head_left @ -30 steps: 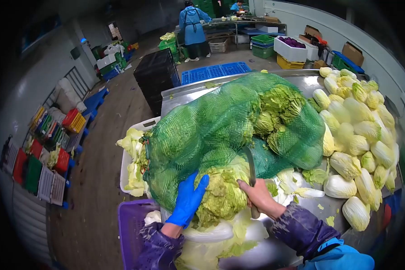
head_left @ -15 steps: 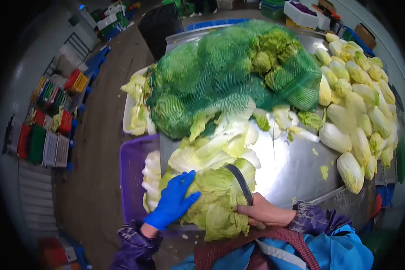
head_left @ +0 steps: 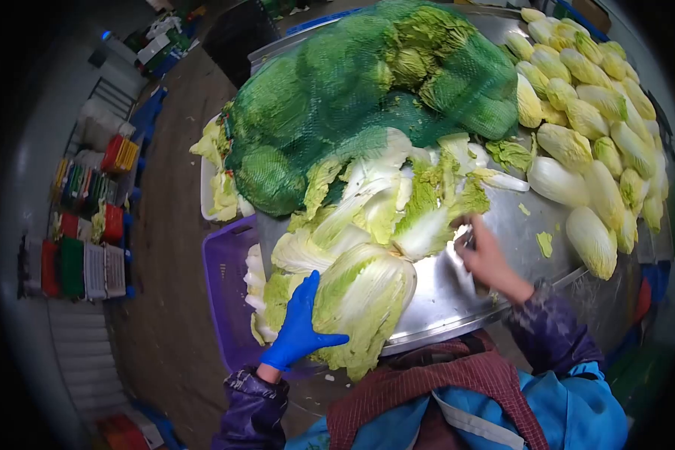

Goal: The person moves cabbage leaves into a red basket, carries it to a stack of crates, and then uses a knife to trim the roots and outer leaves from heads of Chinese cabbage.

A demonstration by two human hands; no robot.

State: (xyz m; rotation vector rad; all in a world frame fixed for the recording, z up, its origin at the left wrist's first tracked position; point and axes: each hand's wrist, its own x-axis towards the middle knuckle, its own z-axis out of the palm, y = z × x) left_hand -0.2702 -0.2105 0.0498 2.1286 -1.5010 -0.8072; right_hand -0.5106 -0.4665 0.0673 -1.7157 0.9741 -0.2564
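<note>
A napa cabbage (head_left: 367, 292) lies at the table's near edge, its cut base facing the table's middle. My left hand (head_left: 300, 330), in a blue glove, rests against its left side with thumb and fingers spread. To the right of the cabbage, my right hand (head_left: 487, 259) is bare and closed around a knife (head_left: 463, 262), whose blade is blurred and partly hidden. Just beyond its fingers lies a loose cabbage leaf (head_left: 427, 231). More stripped leaves (head_left: 352, 199) are piled behind the cabbage.
A green mesh sack (head_left: 307, 112) of cabbages fills the back of the metal table (head_left: 502, 217). Trimmed cabbages (head_left: 577, 142) are heaped at right. A purple crate (head_left: 225, 262) holding leaves and a white bin (head_left: 208, 180) stand at left. Stacked crates (head_left: 90, 187) line the far-left wall.
My right hand has moved away from the cabbage, up and right with the knife. The cabbage now shows its pale cut base, and a loose leaf lies behind it. My left hand has spread wider.
</note>
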